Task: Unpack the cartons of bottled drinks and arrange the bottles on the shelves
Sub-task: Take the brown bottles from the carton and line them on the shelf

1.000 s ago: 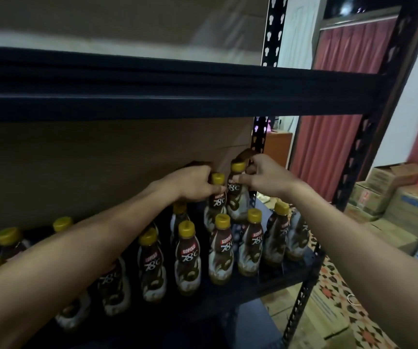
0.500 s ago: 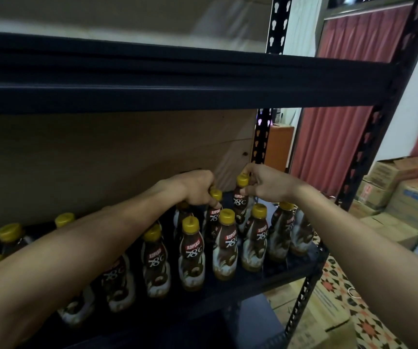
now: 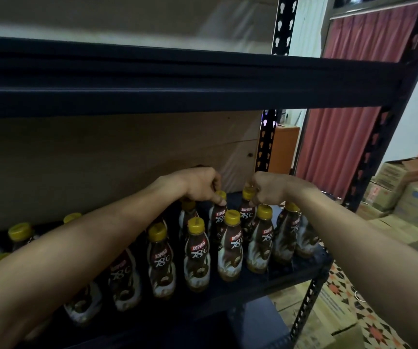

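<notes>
Several brown coffee bottles with yellow caps stand in rows on the black metal shelf (image 3: 273, 283). My left hand (image 3: 199, 185) reaches to the back row and grips the cap of one bottle (image 3: 218, 215) there. My right hand (image 3: 269, 188) grips the cap of the neighbouring back-row bottle (image 3: 247, 212). Both bottles stand upright on the shelf behind a front row that includes a bottle (image 3: 196, 253) with its label facing me. My forearms hide parts of the rows at left and right.
A black shelf beam (image 3: 177, 81) runs across just above my hands. A brown board (image 3: 102, 159) closes the back of the shelf. Stacked cartons (image 3: 401, 195) stand on the patterned floor at right, in front of red curtains (image 3: 341, 147).
Both hands have lowered the two bottles they hold by the caps into the back row, and they have moved slightly apart. The view has tilted up a little.
</notes>
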Available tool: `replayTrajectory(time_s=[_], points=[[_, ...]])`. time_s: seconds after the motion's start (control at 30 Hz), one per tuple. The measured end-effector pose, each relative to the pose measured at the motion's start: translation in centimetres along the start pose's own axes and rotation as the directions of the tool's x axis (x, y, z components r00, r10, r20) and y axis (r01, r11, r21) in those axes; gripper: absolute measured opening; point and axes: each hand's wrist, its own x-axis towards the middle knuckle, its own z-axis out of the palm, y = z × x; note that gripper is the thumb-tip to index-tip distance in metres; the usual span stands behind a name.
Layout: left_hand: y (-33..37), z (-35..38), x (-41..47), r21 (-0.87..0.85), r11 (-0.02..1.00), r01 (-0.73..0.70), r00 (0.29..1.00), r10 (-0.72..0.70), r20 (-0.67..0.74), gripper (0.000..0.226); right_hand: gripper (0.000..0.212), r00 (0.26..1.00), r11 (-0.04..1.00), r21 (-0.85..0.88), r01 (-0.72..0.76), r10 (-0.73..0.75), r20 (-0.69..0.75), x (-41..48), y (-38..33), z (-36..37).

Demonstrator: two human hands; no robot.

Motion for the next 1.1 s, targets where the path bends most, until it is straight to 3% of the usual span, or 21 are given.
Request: replayTrajectory(time_s=[0.17, 0.27, 0.43, 0.63, 1.1], points=[[0.1, 0.2, -0.1, -0.012, 1.0, -0.008, 1.0, 0.008, 0.013, 0.036, 0.03, 0.999, 0.997, 0.075, -0.027, 0.029, -0.028, -0.6, -0.2, -1.6], [0.1, 0.4, 0.1, -0.021, 1.0, -0.024, 1.0, 0.024, -0.009, 0.034, 0.038, 0.995, 0.999, 0.025, -0.046, 0.048, -0.085, -0.5, -0.2, -1.4], [0.5, 0.4, 0.2, -0.025, 1.0, -0.017, 0.999, 0.016, -0.041, 0.024, 0.02, 0.984, 1.0, -0.016, -0.024, 0.02, -0.177, 0.0, -0.6, -0.6], [0.4, 0.8, 0.1, -0.021, 1.0, -0.008, 0.996, 0.006, -0.094, 0.025, 0.005, 0.985, 0.991, 0.111, 0.081, -0.062, -0.163, -0.7, -0.1, -0.6], [0.4, 1.3, 0.4, 0.037, 0.999, 0.008, 0.984, -0.001, -0.179, 0.025, 0.023, 0.982, 0.98, 0.157, 0.122, -0.096, -0.166, -0.5, 0.6, -0.2]])
